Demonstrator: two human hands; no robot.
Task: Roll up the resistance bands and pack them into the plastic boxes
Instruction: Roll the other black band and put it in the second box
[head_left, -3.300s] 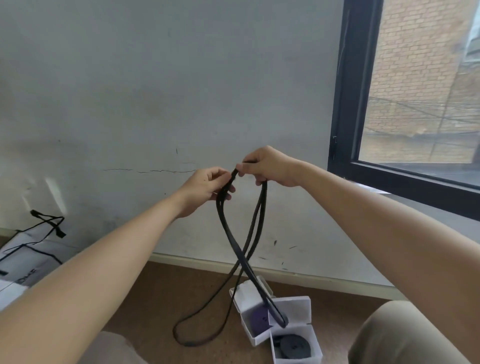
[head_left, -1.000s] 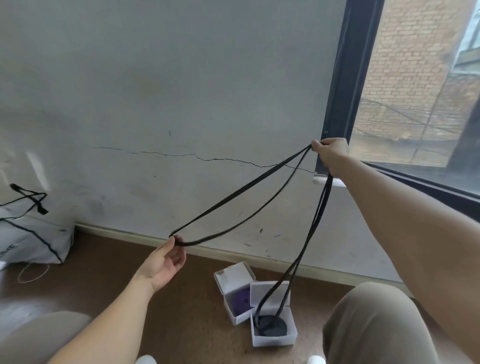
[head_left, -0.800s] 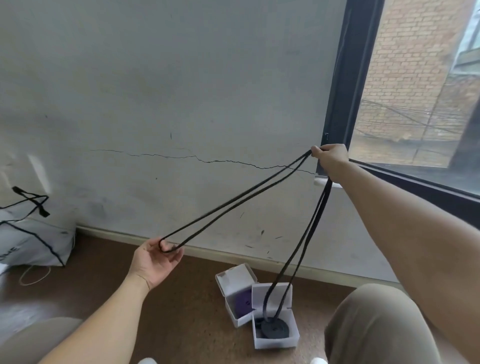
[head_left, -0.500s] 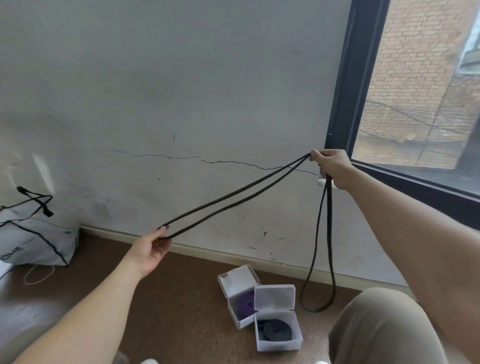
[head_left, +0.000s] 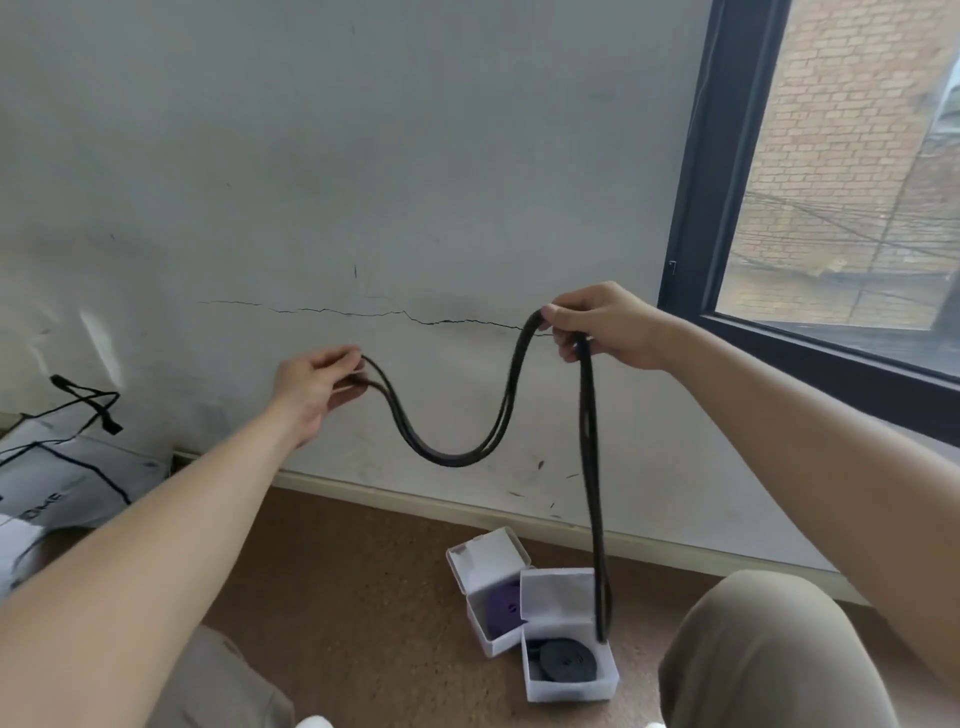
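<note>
My left hand (head_left: 317, 387) had risen toward my right hand (head_left: 602, 325); both pinched the now-sagging black resistance band (head_left: 452, 457).

paper bag (head_left: 67, 470) cut off at left edge, purple band (head_left: 497, 610) half hidden behind box lid (head_left: 558, 595)

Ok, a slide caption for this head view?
Left hand and right hand hold a slack black resistance band over two open plastic boxes.

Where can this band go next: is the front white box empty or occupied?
Occupied. A rolled black band lies coiled inside the front box, whose lid stands open.
</note>
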